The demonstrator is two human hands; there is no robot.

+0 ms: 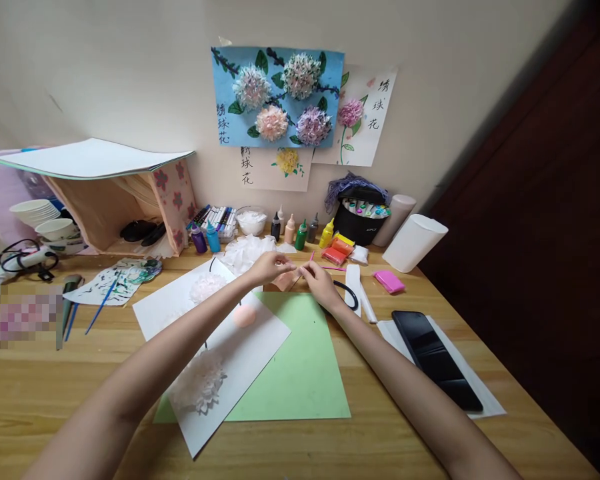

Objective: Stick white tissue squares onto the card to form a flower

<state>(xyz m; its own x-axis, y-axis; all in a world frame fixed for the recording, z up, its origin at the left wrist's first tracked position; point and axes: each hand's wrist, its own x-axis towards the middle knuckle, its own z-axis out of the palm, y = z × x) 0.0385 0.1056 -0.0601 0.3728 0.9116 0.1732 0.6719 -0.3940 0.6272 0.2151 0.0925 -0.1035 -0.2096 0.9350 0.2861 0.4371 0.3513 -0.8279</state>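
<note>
— What lies nearest on the bench [55, 400]?

— A white sheet [240, 353] set askew over a green sheet [300, 367]. On the white one sit a white paper flower [200, 387], a pale pink ball [244, 316] and, further up, another faint white flower [205, 288]. To the right a black phone [436, 360] lies on a strip of white paper.

— And the hands?

— Both arms stretch out past the sheets and meet above the far edge of the green one. The left hand [269, 267] and right hand [320, 279] each pinch one end of a small pink piece of paper [291, 275]. The paper sits right between the two grips, fingertips closed on it, held clear of the bench.

— Just beyond them?

— A black loop of scissor handles [349, 295] beside the right hand, a pink block [389, 281], and crumpled white tissue [247, 253] behind the left hand.

— At the back?

— A row of paint bottles [300, 233], a case of markers [363, 217], a white cup [414, 243] on its side, and on the wall a blue picture [277, 97] with paper flowers.
</note>
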